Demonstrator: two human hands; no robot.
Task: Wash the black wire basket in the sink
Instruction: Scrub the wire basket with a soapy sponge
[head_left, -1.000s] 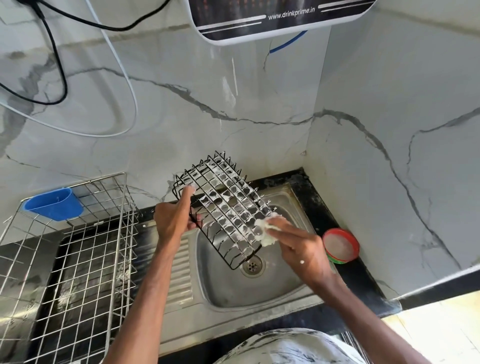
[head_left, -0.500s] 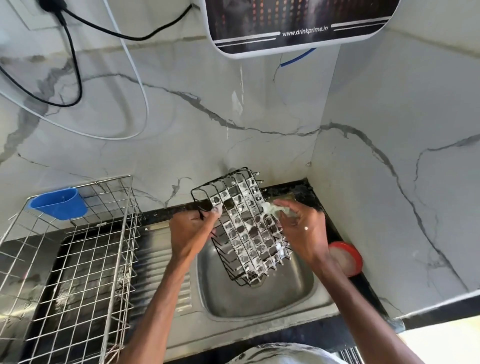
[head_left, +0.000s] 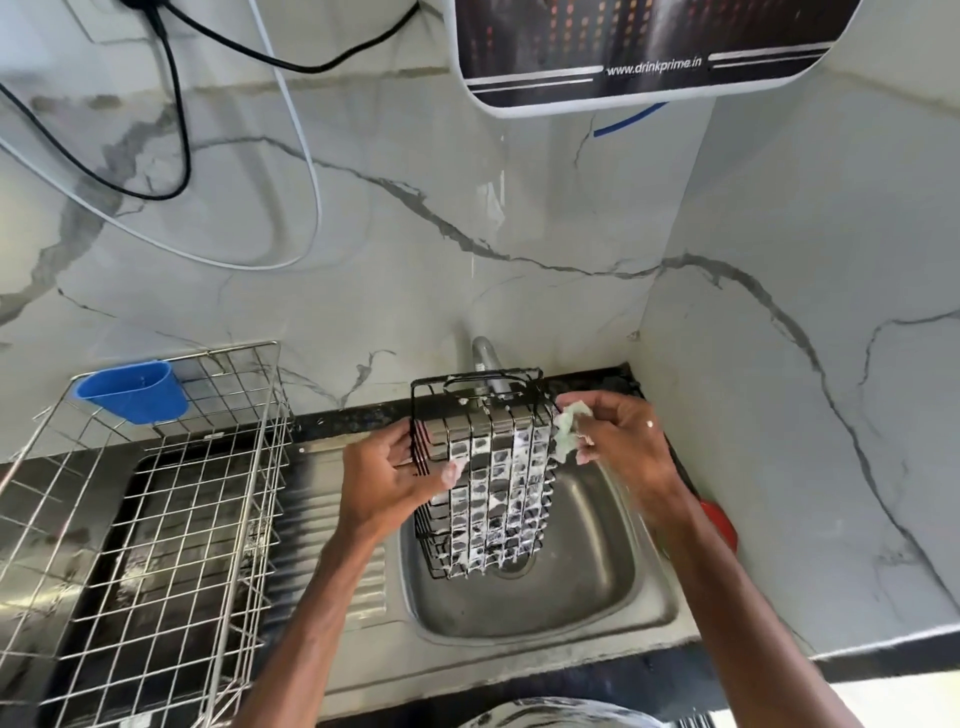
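The black wire basket stands on end over the steel sink, its mesh coated with white soap film. My left hand grips its left side, thumb and fingers curled around the wires. My right hand pinches a pale green soapy scrub pad against the basket's upper right edge. The tap shows just behind the basket's top rim.
A steel wire dish rack with a blue plastic cup hooked on it stands at the left on the drainboard. A red-rimmed round dish sits right of the sink, partly hidden by my right arm. A water purifier hangs above.
The basket has been turned from tilted to standing upright and squared to me. My right hand with the pad moved from the basket's lower face up to its top right edge.
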